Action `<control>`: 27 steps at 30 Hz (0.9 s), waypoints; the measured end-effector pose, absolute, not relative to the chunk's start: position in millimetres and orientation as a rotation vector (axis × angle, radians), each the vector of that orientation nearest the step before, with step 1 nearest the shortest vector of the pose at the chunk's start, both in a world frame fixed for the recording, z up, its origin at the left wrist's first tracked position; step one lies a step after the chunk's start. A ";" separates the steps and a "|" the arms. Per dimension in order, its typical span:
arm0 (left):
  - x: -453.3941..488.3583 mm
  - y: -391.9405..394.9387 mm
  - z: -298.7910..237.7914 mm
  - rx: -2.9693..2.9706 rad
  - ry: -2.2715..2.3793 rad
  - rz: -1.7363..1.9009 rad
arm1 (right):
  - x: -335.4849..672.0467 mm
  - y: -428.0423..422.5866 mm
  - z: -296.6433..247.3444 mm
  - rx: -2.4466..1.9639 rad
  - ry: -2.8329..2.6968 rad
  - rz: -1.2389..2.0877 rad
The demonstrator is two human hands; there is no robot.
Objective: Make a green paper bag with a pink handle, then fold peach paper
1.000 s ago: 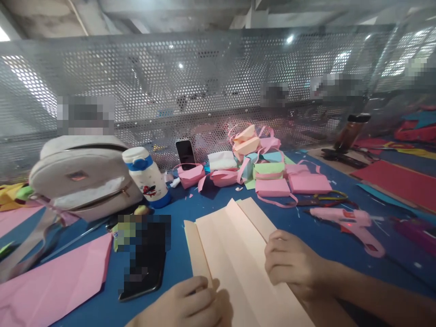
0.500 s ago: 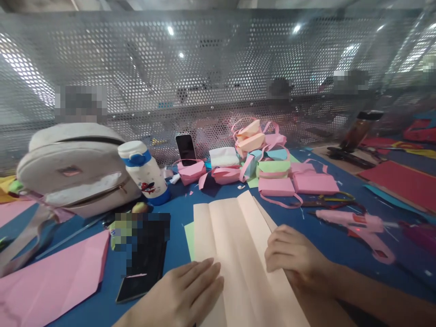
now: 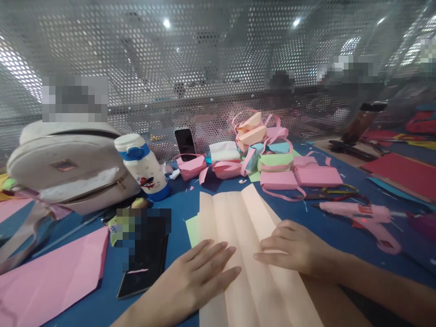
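A peach sheet of paper (image 3: 238, 218) with lengthwise creases lies unfolded on the blue table (image 3: 337, 229) in front of me. My left hand (image 3: 200, 277) lies flat on its left part, fingers stretched out and pointing right. My right hand (image 3: 293, 247) rests on the sheet's right part, fingers extended leftward and slightly curled, pressing the paper. The fingertips of both hands are close together over the middle creases. Neither hand grips anything.
A dark phone (image 3: 143, 272) and a pink sheet (image 3: 54, 277) lie at the left. A beige bag (image 3: 68, 165), a white bottle (image 3: 143, 165) and folded paper boxes (image 3: 272, 165) stand behind. Scissors (image 3: 327, 194) and a pink glue gun (image 3: 364, 215) lie at the right. A perforated metal screen (image 3: 204, 68) closes the back.
The peach sheet has been opened out flat. My left hand went from curled at the sheet's edge to flat on it; my right hand uncurled and slid left across the paper.
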State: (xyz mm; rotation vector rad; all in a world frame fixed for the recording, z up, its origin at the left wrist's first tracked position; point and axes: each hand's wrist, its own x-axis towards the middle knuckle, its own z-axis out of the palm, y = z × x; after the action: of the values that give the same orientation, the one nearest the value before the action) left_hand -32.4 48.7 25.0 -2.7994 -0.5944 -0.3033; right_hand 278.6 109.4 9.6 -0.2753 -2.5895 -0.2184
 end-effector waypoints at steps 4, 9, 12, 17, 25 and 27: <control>-33.5 50.9 23.7 -2.855 -0.599 -0.254 | 278.5 116.3 11.7 -0.176 -2.611 -0.272; -37.7 53.3 14.9 -2.864 -0.630 -0.318 | 285.0 124.1 13.8 -0.157 -2.687 -0.189; -41.4 54.5 4.9 -2.861 -0.682 -0.445 | 289.0 124.8 14.6 -0.179 -2.697 -0.164; -46.6 57.4 -4.8 -2.808 -0.740 -0.558 | 293.5 124.0 9.6 -0.251 -2.664 -0.149; -40.4 49.2 26.0 -2.732 -0.715 -0.676 | 300.3 119.7 23.2 -0.237 -2.648 -0.056; -37.3 34.5 32.1 -2.721 -0.704 -0.702 | 304.2 109.0 31.4 -0.196 -2.607 -0.063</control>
State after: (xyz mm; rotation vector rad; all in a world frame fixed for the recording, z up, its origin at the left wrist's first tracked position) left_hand -37.3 34.5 32.1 -2.7209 -0.7037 -0.7018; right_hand 304.2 109.0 31.4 -0.1956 -2.6066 -0.0631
